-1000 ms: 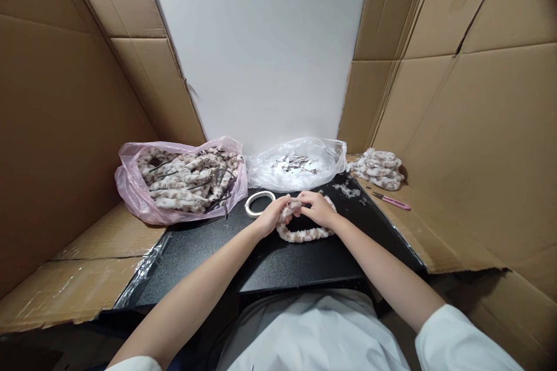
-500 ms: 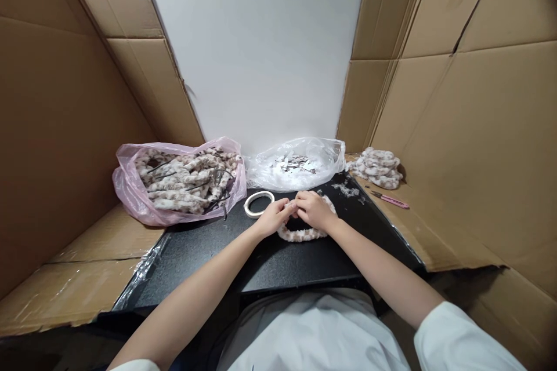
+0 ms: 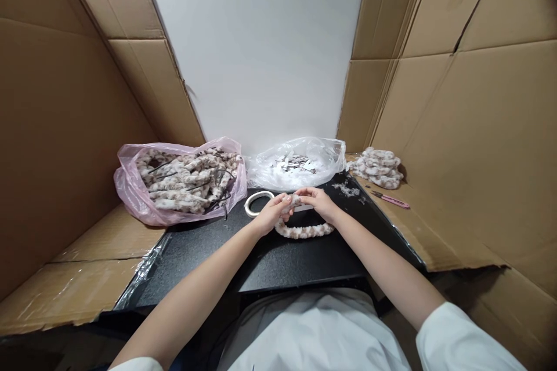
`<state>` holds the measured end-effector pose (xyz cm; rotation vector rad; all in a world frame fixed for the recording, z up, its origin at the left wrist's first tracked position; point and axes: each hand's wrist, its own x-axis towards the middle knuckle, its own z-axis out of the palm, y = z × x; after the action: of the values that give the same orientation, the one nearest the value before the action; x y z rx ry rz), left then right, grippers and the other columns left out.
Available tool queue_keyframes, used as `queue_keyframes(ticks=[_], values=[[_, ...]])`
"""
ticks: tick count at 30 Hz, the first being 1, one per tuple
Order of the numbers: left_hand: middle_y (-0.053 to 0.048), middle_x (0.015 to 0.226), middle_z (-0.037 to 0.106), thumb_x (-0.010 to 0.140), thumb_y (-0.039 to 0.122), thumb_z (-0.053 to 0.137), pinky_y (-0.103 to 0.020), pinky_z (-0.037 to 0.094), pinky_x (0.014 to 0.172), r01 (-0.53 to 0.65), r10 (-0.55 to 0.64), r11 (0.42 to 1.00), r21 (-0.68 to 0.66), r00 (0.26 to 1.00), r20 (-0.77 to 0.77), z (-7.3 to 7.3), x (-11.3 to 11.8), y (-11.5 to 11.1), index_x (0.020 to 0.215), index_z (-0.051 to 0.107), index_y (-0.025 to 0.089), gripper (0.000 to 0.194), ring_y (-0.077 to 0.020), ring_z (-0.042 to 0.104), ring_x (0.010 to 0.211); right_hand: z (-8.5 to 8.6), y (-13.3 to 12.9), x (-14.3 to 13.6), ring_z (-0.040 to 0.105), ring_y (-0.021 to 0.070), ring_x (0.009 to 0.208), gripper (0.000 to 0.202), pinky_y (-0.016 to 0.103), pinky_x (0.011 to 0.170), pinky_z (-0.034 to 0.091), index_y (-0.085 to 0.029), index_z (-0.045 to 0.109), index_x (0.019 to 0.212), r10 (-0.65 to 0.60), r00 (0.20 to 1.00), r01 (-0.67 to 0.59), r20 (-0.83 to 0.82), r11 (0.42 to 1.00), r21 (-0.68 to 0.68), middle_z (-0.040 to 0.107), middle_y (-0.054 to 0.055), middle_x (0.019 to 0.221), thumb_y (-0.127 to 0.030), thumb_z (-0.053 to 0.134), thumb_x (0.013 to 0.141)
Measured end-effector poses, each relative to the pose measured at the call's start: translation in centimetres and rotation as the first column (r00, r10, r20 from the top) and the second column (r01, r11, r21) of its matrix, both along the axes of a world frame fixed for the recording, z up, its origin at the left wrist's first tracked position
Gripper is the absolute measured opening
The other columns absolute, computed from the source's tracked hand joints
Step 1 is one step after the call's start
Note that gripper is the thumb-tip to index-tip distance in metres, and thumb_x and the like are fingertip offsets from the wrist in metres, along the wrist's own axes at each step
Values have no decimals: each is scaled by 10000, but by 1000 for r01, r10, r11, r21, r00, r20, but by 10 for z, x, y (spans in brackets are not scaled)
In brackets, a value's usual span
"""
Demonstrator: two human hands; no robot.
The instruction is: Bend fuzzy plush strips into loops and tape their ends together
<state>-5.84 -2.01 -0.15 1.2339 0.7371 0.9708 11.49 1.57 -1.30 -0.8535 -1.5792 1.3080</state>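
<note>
A fluffy white-and-brown fabric band (image 3: 304, 232) lies curved on the black table (image 3: 209, 261), its front part resting on the surface. My left hand (image 3: 275, 214) is closed around one raised end of it. Fingertips of my right hand (image 3: 319, 204) pinch at that same end from the other side. Below the right fingers shows a thin white strip (image 3: 306, 207); whether it is attached to the band I cannot tell. Just left of my left hand lies a roll of pale tape (image 3: 249, 210), flat on the table.
A pink plastic bag (image 3: 130, 203) full of fluffy strips and dark cords stands left. Behind my hands sits a clear bag (image 3: 265, 177) with paper scraps. To the right are stacked fluffy bands (image 3: 378, 168), pink thread snips (image 3: 391, 200) and lint (image 3: 347, 189). Cardboard walls (image 3: 487, 145) enclose both sides.
My right hand has shifted slightly, its fingers lifting and opening out from the left hand. The raised end of the band and a white strip now show between the hands.
</note>
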Motion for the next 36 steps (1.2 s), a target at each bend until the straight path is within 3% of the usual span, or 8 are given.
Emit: queue_keyframes(ticks=[7, 13, 21, 25, 31, 36], values=[[67, 460, 466, 697, 425, 656, -165, 207, 407, -60, 60, 995, -82, 998, -10, -2, 2, 1, 686, 355, 199, 376, -40, 334, 377, 4, -8, -6, 566, 119, 667, 167, 298, 713, 470, -150, 685, 786, 29, 999, -28, 15, 999, -28, 652, 2, 724, -221, 622, 648], [89, 451, 460, 670, 342, 685, -149, 230, 394, -83, 82, 993, -87, 997, -16, -3, 0, 1, 686, 350, 202, 364, -37, 356, 364, 3, -8, -6, 564, 118, 650, 140, 299, 699, 476, -148, 674, 749, 27, 999, -26, 29, 999, -35, 633, -7, 688, -228, 627, 645], [20, 537, 606, 686, 378, 708, -148, 278, 395, -5, 5, 994, -108, 1000, -2, 0, -2, -1, 714, 380, 197, 376, -57, 433, 389, 6, -12, -2, 564, 126, 651, 326, 270, 657, 441, -140, 665, 819, 90, 992, -93, 88, 995, 31, 627, -12, 685, -365, 766, 606], [-2, 580, 636, 680, 397, 704, -165, 319, 403, 20, -19, 988, -155, 1000, 4, 0, -3, 1, 695, 366, 199, 392, -71, 466, 395, 7, -12, -2, 556, 133, 659, 337, 272, 657, 432, -134, 664, 811, 90, 986, -101, 140, 992, 78, 636, 2, 693, -431, 727, 664], [-15, 634, 633, 747, 379, 634, -197, 404, 453, 57, -67, 959, -277, 997, -26, 1, -7, 4, 754, 500, 168, 250, -80, 502, 427, 6, -11, -1, 557, 135, 650, 324, 267, 646, 431, -143, 662, 821, 90, 983, -107, 158, 989, 103, 635, -1, 686, -439, 699, 694], [-39, 620, 628, 820, 457, 520, -207, 402, 445, 112, -152, 913, -393, 986, -71, 2, -13, 7, 839, 588, 137, 328, -107, 529, 435, 4, -11, -1, 547, 132, 638, 286, 262, 629, 423, -141, 666, 804, 72, 974, -97, 214, 989, 110, 636, 4, 697, -402, 698, 691]])
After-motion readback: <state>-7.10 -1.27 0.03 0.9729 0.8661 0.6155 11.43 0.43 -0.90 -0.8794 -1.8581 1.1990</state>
